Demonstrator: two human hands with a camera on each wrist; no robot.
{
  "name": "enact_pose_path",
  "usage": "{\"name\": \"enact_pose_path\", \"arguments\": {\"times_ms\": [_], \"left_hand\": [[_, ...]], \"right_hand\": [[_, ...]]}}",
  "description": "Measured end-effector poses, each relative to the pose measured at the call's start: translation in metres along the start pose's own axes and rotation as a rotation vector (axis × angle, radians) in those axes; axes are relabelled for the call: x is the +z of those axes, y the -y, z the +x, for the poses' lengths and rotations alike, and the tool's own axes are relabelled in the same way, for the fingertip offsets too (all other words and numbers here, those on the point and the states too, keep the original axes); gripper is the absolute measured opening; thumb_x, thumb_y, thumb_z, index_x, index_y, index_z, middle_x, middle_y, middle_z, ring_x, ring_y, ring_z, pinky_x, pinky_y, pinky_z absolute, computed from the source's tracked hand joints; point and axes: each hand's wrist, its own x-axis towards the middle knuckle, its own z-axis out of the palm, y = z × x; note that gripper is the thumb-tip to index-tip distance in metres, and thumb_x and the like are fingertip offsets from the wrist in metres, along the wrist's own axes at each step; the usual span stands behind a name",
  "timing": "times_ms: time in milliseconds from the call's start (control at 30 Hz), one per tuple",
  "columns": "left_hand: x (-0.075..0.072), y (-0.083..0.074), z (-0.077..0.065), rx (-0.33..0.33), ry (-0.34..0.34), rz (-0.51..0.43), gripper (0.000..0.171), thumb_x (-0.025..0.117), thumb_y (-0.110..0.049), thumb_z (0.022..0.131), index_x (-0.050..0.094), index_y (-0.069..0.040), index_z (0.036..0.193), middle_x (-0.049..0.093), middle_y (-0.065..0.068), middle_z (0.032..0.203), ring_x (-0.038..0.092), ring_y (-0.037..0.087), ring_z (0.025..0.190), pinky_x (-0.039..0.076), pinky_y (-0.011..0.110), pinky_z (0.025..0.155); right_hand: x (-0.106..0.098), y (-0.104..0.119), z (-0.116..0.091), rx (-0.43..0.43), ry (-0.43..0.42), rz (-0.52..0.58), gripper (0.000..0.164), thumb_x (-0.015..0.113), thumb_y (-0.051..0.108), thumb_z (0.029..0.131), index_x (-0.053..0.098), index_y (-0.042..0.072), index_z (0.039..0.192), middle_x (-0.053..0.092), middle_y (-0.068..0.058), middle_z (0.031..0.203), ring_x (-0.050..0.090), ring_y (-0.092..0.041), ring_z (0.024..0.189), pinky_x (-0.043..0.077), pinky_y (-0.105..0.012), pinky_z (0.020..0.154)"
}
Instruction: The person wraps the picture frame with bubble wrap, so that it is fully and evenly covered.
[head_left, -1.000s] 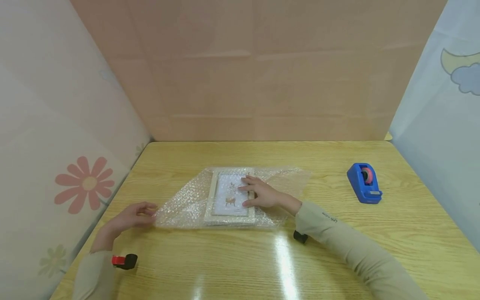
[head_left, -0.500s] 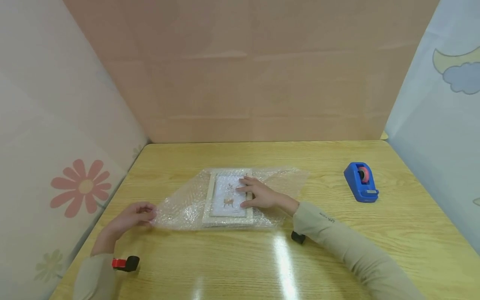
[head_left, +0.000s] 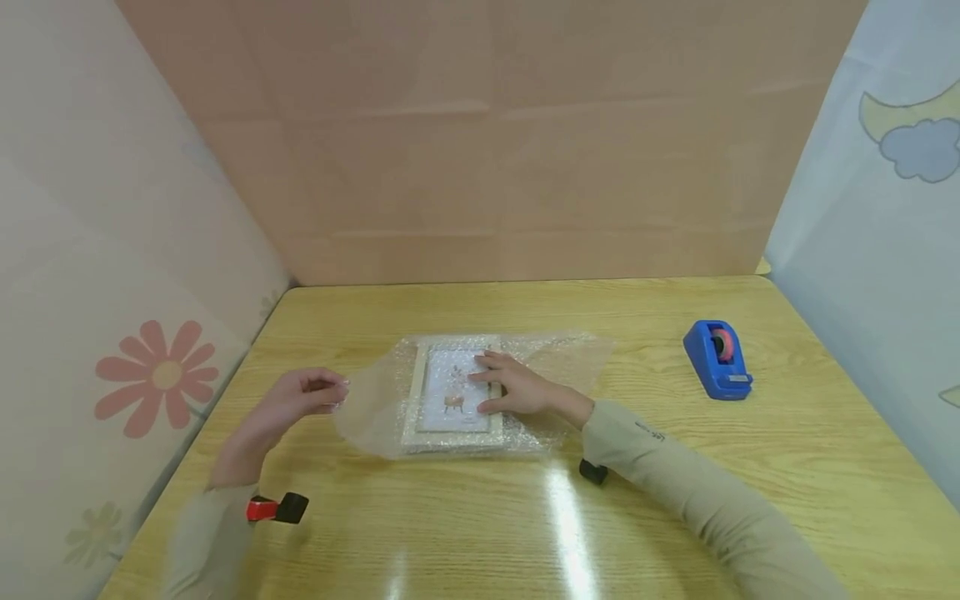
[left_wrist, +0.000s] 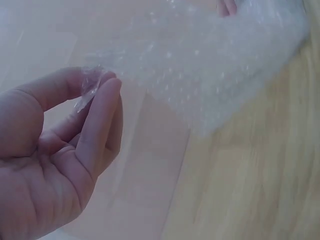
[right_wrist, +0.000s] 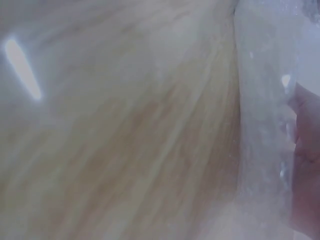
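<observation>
A pale picture frame (head_left: 457,392) lies at the middle of the table, wrapped in clear bubble wrap (head_left: 375,408) that spreads out on both sides. My left hand (head_left: 296,400) pinches the left end of the wrap between thumb and fingertips. In the left wrist view that left hand (left_wrist: 65,125) grips a crumpled corner, and the wrap (left_wrist: 200,65) slopes away from it. My right hand (head_left: 521,387) rests with spread fingers on the right part of the frame. Only part of the right hand (right_wrist: 307,160) shows in the right wrist view, beside the wrap (right_wrist: 265,125).
A blue tape dispenser (head_left: 717,362) with a pink roll stands at the right of the wooden table (head_left: 420,525). The right flap of the wrap reaches toward it. Printed cloth walls close off the left, back and right sides.
My left hand has lifted the left end of the bubble wrap and brought it up and to the right. The right hand stays on the frame. The head view has shifted slightly.
</observation>
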Motion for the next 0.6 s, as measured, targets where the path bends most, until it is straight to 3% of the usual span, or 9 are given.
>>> {"name": "enact_pose_path", "arguments": {"times_ms": [133, 333, 600], "left_hand": [[0.019, -0.018, 0.016, 0.034, 0.030, -0.025, 0.038, 0.060, -0.017, 0.088, 0.053, 0.012, 0.112, 0.061, 0.004, 0.096, 0.060, 0.009, 0.084, 0.051, 0.024, 0.077], [0.056, -0.037, 0.037, 0.051, 0.104, -0.027, 0.030, 0.059, -0.010, 0.087, 0.055, 0.012, 0.108, 0.061, 0.008, 0.094, 0.059, 0.012, 0.083, 0.052, 0.029, 0.077], [0.103, -0.036, 0.057, 0.076, 0.190, -0.041, 0.027, 0.059, -0.008, 0.086, 0.058, 0.012, 0.105, 0.062, 0.014, 0.092, 0.060, 0.015, 0.079, 0.053, 0.036, 0.075]], "right_hand": [[0.001, 0.000, 0.002, -0.010, -0.001, -0.005, 0.058, 0.062, 0.035, 0.084, 0.048, 0.005, 0.130, 0.024, -0.021, 0.145, 0.012, -0.039, 0.135, 0.006, -0.053, 0.108], [0.001, 0.001, 0.002, -0.018, -0.009, -0.003, 0.057, 0.063, 0.034, 0.083, 0.049, 0.003, 0.129, 0.026, -0.023, 0.143, 0.014, -0.041, 0.134, 0.008, -0.055, 0.108], [-0.002, 0.003, 0.002, 0.003, -0.010, 0.001, 0.057, 0.064, 0.035, 0.083, 0.050, 0.004, 0.128, 0.027, -0.023, 0.144, 0.015, -0.040, 0.134, 0.009, -0.054, 0.108]]}}
